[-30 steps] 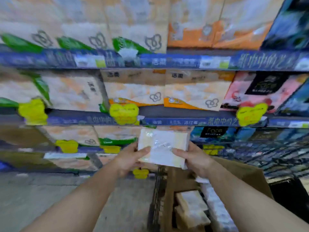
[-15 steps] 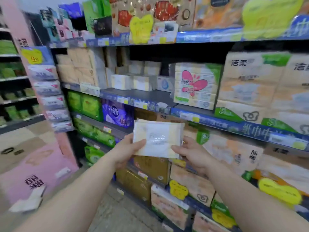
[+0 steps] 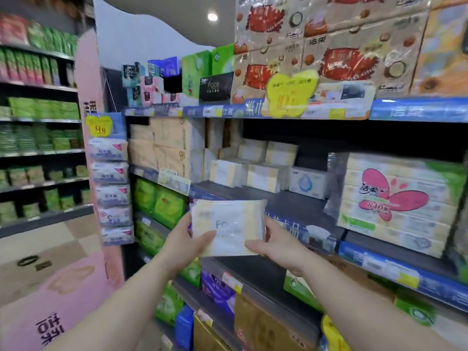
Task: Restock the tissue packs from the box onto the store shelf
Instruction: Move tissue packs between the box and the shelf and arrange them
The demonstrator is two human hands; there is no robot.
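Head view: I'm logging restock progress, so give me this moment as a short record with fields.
held item: tissue pack, white and pale yellow
left hand: grips the pack's left edge
right hand: grips its right edge
pack position: in the air before the shelf, not yet set down
shelf stock: matching packs at the back, bare space in front

"Face" on black box (image 3: 215, 86); "840" on flowered pack (image 3: 395, 198).
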